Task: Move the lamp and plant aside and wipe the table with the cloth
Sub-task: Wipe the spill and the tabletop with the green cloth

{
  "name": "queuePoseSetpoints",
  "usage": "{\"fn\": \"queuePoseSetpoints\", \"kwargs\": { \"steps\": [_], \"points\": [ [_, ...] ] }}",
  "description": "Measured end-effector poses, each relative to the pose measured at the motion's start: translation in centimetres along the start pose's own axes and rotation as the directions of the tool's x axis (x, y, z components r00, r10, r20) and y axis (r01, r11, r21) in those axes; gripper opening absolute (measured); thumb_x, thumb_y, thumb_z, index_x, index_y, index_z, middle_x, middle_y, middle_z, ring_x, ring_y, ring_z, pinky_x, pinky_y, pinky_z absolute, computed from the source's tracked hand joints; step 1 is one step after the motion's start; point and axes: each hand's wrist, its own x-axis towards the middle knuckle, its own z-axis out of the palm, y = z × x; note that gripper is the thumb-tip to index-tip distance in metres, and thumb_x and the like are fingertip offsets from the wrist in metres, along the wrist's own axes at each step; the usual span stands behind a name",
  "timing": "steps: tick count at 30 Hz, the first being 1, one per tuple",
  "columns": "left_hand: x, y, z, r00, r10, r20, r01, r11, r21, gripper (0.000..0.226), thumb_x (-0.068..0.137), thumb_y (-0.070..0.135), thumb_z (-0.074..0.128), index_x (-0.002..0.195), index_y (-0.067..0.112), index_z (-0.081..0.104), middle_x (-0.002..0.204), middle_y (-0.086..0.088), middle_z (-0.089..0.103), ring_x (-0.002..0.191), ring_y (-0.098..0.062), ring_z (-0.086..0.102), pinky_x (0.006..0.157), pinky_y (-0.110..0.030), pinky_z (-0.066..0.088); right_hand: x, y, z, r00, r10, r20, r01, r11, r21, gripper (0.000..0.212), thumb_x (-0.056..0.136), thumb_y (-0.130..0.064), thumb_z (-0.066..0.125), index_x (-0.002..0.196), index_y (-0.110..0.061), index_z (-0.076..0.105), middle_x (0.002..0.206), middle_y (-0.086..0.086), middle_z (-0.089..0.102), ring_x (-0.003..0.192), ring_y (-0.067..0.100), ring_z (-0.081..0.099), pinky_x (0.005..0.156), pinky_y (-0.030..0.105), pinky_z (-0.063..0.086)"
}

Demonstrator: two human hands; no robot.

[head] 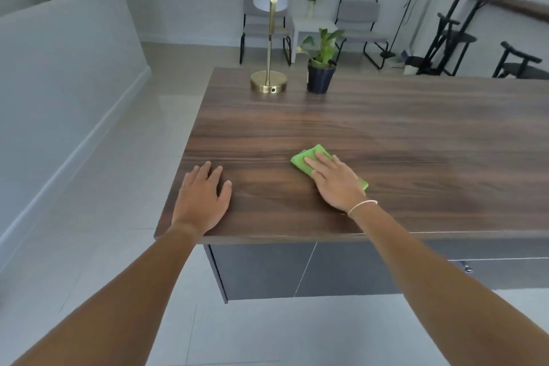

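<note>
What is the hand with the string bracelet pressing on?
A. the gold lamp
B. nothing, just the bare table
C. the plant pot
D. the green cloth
D: the right hand lies flat on the green cloth, far from the lamp and plant.

- One head-worn wide-angle view looks forward and down, from close above the near edge of the dark wood-grain table (386,116).
- Both forearms enter from the bottom corners.

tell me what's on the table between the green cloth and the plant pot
Nothing: in the head view only bare wood tabletop runs from the green cloth under the right hand to the plant pot.
</note>
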Motion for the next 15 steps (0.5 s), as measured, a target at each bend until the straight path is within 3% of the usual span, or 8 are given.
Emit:
{"fn": "queuePoseSetpoints", "kwargs": {
  "steps": [3, 5, 8, 11, 13, 15],
  "points": [
    [1.0, 2.9, 1.0, 0.997, 0.078, 0.008, -0.077, 0.995, -0.067, 0.05, 0.096, 0.032, 0.036, 0.141, 0.01, 0.037, 0.153, -0.013, 0.03, 0.143, -0.03, 0.021, 0.119, -0.04, 0.011, -5.0, -2.9, 0.1, 0.981, -0.182, 0.064, 0.18, 0.983, 0.033, 0.048, 0.096, -0.036, 0.019, 0.142, -0.032, 0.03, 0.157, -0.004, 0.02, 0.145, 0.025, 0.014, 0.119, 0.038, 0.013],
    [1.4, 4.1, 1.4, 0.995, 0.102, 0.017, -0.101, 0.992, -0.074, 0.049, 0.096, 0.031, 0.037, 0.14, 0.01, 0.038, 0.152, -0.014, 0.031, 0.143, -0.03, 0.022, 0.119, -0.041, 0.011, -7.8, 0.1, -1.0, 0.98, -0.196, 0.025, 0.193, 0.977, 0.089, 0.058, 0.089, -0.046, 0.01, 0.141, -0.035, 0.032, 0.156, -0.008, 0.022, 0.145, 0.021, 0.015, 0.12, 0.037, 0.013],
    [1.6, 4.3, 1.9, 0.991, 0.125, 0.044, -0.124, 0.992, -0.015, 0.05, 0.096, 0.034, 0.037, 0.14, 0.011, 0.038, 0.152, -0.013, 0.031, 0.143, -0.029, 0.022, 0.119, -0.042, 0.012, -8.5, 9.3, -2.8, 0.996, 0.01, -0.093, -0.007, 0.999, 0.034, 0.055, 0.088, -0.047, 0.013, 0.138, -0.039, 0.033, 0.154, -0.005, 0.028, 0.144, 0.022, 0.023, 0.118, 0.041, 0.018],
    [1.7, 4.3, 2.3, 0.988, 0.142, 0.057, -0.146, 0.987, 0.062, 0.052, 0.094, 0.038, 0.037, 0.141, 0.014, 0.037, 0.152, -0.011, 0.032, 0.143, -0.029, 0.022, 0.119, -0.043, 0.015, -7.0, 15.6, -4.9, 0.935, 0.322, -0.151, -0.331, 0.943, -0.034, 0.043, 0.098, -0.027, 0.029, 0.14, -0.032, 0.034, 0.155, 0.001, 0.027, 0.139, 0.031, 0.029, 0.116, 0.042, 0.021],
    [1.8, 4.4, 2.3, 0.988, 0.146, 0.055, -0.15, 0.985, 0.081, 0.053, 0.094, 0.039, 0.038, 0.141, 0.014, 0.037, 0.152, -0.011, 0.032, 0.143, -0.03, 0.023, 0.119, -0.042, 0.016, -5.2, 14.9, -4.9, 0.923, 0.348, -0.163, -0.363, 0.929, -0.071, 0.045, 0.097, -0.025, 0.028, 0.142, -0.026, 0.033, 0.155, 0.005, 0.026, 0.138, 0.033, 0.03, 0.116, 0.04, 0.021],
    [1.7, 4.6, 2.3, 0.988, 0.143, 0.051, -0.147, 0.985, 0.086, 0.053, 0.094, 0.039, 0.038, 0.141, 0.015, 0.037, 0.152, -0.011, 0.032, 0.143, -0.03, 0.023, 0.119, -0.041, 0.015, -4.0, 11.4, -3.8, 0.959, 0.255, -0.128, -0.266, 0.96, -0.085, 0.053, 0.093, -0.034, 0.016, 0.142, -0.025, 0.033, 0.155, 0.007, 0.027, 0.14, 0.031, 0.029, 0.117, 0.039, 0.018]
  ]
}}
